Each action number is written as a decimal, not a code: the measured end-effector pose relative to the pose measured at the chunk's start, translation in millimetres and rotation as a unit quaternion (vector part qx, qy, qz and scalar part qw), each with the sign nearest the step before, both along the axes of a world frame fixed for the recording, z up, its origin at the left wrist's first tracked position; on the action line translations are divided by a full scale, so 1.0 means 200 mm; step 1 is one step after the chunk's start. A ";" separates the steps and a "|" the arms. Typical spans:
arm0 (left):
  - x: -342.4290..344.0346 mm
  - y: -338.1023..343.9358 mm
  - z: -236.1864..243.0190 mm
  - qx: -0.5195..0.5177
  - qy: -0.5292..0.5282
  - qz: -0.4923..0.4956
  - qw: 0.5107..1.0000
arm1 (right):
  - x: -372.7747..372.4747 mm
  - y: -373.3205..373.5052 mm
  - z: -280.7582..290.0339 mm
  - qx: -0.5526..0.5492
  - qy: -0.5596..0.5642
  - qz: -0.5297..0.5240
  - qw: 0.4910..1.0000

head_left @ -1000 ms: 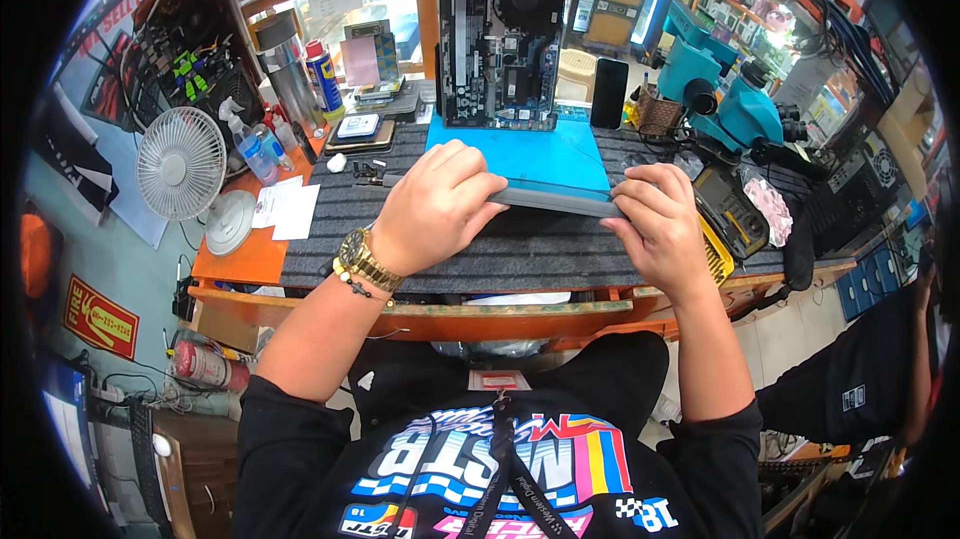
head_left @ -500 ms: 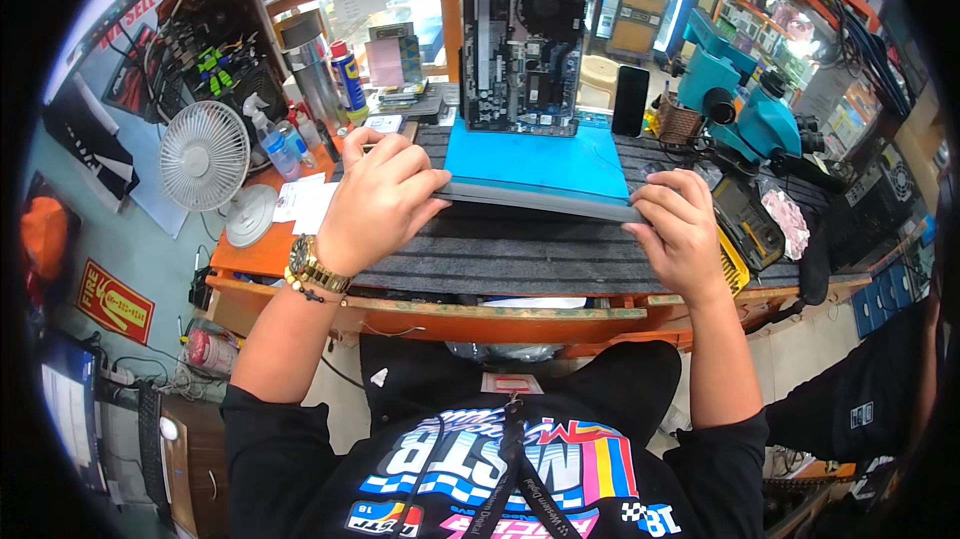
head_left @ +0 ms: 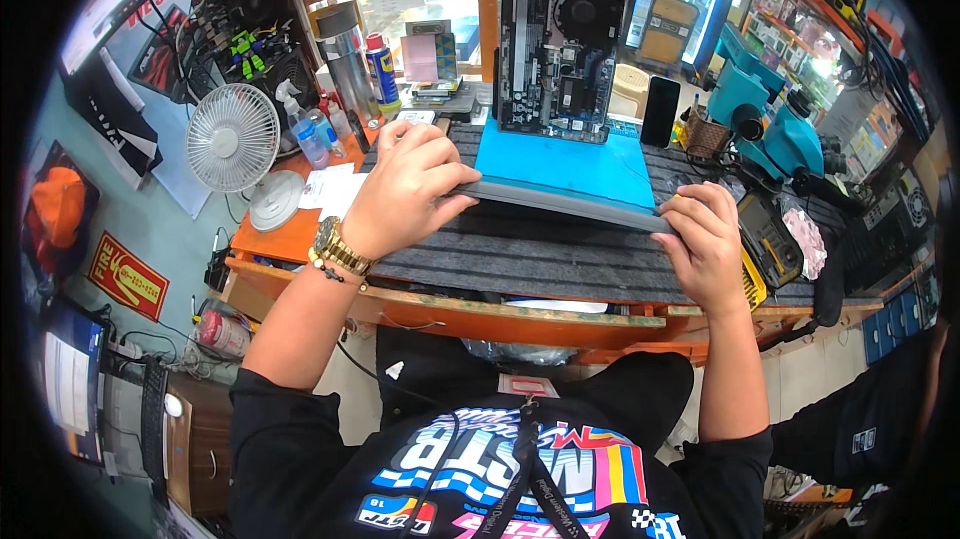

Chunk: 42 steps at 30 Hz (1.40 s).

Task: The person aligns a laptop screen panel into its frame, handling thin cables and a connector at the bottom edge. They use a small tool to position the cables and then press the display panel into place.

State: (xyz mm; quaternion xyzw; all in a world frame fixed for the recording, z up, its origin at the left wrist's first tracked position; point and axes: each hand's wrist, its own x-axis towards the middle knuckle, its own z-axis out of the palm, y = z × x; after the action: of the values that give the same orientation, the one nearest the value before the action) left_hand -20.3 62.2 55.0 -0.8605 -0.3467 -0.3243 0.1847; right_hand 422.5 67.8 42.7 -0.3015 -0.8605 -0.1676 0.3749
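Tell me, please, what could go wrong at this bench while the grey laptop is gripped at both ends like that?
The grey laptop is gripped only at its ends by the left hand and right hand; it could slip and drop on the dark mat. Just behind it, the opened laptop base stands upright with its boards bare, and a black phone stands beside it; a bump might topple either.

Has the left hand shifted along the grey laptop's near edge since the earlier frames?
Yes. The left hand has slid outward to the left corner of the grey laptop, farther from the blue mat middle.
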 end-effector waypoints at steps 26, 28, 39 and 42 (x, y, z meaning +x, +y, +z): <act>0.31 -0.27 0.05 -0.030 -0.113 -0.089 0.989 | -0.18 -0.17 0.10 -0.024 -0.076 -0.004 0.997; 0.35 -0.33 0.03 -0.046 -0.117 -0.081 0.989 | -0.30 -0.19 0.10 -0.032 -0.053 0.059 0.996; 0.13 -0.29 0.00 -0.374 -0.222 -0.269 0.859 | -0.31 -0.20 0.05 -0.038 -0.020 0.108 0.993; 0.11 -0.21 -0.06 -0.444 -0.245 -0.310 0.804 | -0.31 -0.19 0.05 -0.035 -0.020 0.107 0.993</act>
State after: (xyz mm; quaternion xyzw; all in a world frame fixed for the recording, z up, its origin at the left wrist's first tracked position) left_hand 0.8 20.0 43.3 -0.8023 -0.2014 -0.3747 -0.4188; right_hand 361.4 29.0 52.9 -0.2171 -0.9004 -0.1026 0.3627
